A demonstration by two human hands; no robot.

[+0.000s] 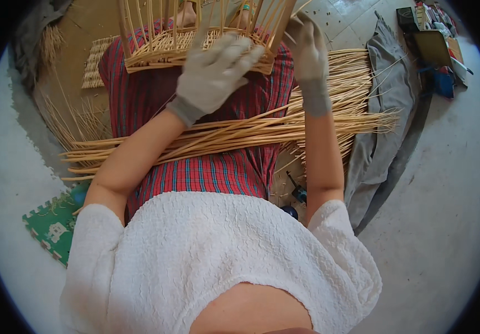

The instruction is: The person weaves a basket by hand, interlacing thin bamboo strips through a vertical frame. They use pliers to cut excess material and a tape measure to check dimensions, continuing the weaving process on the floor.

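Observation:
A partly woven wicker frame (195, 55) rests across my knees, its upright stakes running up out of the picture. My left hand (212, 72), in a pale grey work glove, lies over its near woven edge. Its fingers are stretched out and apart, slightly blurred, and no held thing shows. At the thick right corner stake (282, 26), my gloved right hand (309, 53) has its fingers bent inward. By those fingertips a thin cane strand (305, 6) sticks out, apparently held there; the grip itself is partly hidden.
A bundle of long canes (234, 133) lies across my lap, and more canes (346, 72) lie at the right on a grey cloth (387, 83). A woven piece (96, 64) is at far left, a green foam mat (56, 228) at near left. Tools and boxes (435, 47) stand far right.

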